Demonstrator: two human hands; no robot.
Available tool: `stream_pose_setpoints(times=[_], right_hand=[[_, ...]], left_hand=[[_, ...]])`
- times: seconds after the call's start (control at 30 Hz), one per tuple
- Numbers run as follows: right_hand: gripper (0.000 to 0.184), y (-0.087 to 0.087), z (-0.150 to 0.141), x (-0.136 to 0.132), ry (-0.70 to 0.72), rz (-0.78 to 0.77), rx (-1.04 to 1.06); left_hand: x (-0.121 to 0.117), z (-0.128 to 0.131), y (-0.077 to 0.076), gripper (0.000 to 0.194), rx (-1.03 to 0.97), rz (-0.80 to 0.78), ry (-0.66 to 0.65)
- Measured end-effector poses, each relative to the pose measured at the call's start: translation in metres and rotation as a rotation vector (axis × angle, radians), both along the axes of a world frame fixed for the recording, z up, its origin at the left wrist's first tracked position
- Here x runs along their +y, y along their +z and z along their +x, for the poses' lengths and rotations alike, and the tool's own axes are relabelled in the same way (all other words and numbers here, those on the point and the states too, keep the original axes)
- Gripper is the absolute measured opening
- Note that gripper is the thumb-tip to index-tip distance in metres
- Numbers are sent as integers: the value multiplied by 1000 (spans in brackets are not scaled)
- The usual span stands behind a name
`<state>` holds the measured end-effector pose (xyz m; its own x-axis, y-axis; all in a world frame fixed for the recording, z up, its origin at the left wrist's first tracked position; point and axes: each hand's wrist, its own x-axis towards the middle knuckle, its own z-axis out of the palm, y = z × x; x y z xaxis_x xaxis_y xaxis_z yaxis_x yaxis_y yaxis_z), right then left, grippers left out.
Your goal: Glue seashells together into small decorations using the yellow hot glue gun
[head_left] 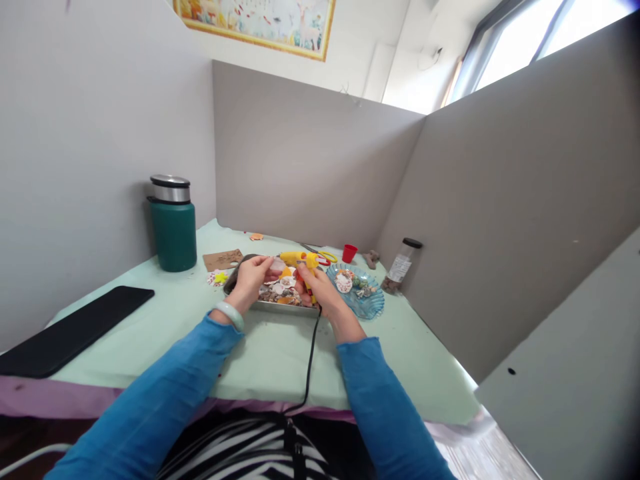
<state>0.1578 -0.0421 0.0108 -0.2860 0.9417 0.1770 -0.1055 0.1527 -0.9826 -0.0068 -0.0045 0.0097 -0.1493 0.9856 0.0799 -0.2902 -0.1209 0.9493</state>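
My right hand (317, 288) is wrapped round a yellow glue gun (309, 261), its nozzle pointing left and its black cord (313, 347) running down over the table's front edge. Between the fingertips of my left hand (255, 277) is a small, pale, thin piece (277, 265), perhaps a shell. The nozzle end of the gun lies close to this piece; whether they touch I cannot tell. Below both hands sits a metal tray (285, 307) filled with shells (280, 291) in white, brown and orange. My hands partly cover the tray.
Right of the tray is a blue glass plate (367, 308) with small decorations; a red cup (349, 253) and a clear jar (400, 268) stand behind. Scissors (326, 256) lie at the back. On the left are a green bottle (174, 235), brown card (223, 259) and black mat (75, 330). Grey partitions enclose the table.
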Motion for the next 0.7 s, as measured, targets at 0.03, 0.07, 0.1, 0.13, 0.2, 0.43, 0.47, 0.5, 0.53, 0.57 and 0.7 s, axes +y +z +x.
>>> stream_pose_setpoints(times=[0.03, 0.07, 0.1, 0.13, 0.2, 0.43, 0.47, 0.5, 0.53, 0.57, 0.7], right_hand=[[51, 0, 0, 0, -1, 3, 1], [50, -1, 0, 0, 0, 5, 2], [50, -1, 0, 0, 2, 6, 4], [50, -1, -1, 0, 6, 5, 7], [50, -1, -1, 0, 14, 3, 14], [50, -3, -1, 2, 13, 7, 6], [50, -3, 0, 2, 9, 3, 2], [50, -3, 0, 3, 5, 0, -1], [49, -3, 0, 3, 0, -1, -3], [49, -3, 0, 3, -2, 0, -5], [50, -2, 0, 3, 0, 0, -7]], left_hand=[[0, 0, 0, 6, 2, 0, -1], [0, 0, 0, 6, 4, -1, 0], [0, 0, 0, 6, 6, -1, 0], [0, 0, -1, 6, 7, -2, 1], [1, 0, -2, 7, 9, 1, 5], [5, -1, -5, 7, 12, 34, 5], [5, -1, -5, 7, 11, 32, 6], [4, -1, -5, 7, 11, 29, 6], [4, -1, -4, 8, 11, 26, 6], [4, -1, -4, 8, 11, 25, 5], [4, 0, -4, 7, 11, 34, 3]])
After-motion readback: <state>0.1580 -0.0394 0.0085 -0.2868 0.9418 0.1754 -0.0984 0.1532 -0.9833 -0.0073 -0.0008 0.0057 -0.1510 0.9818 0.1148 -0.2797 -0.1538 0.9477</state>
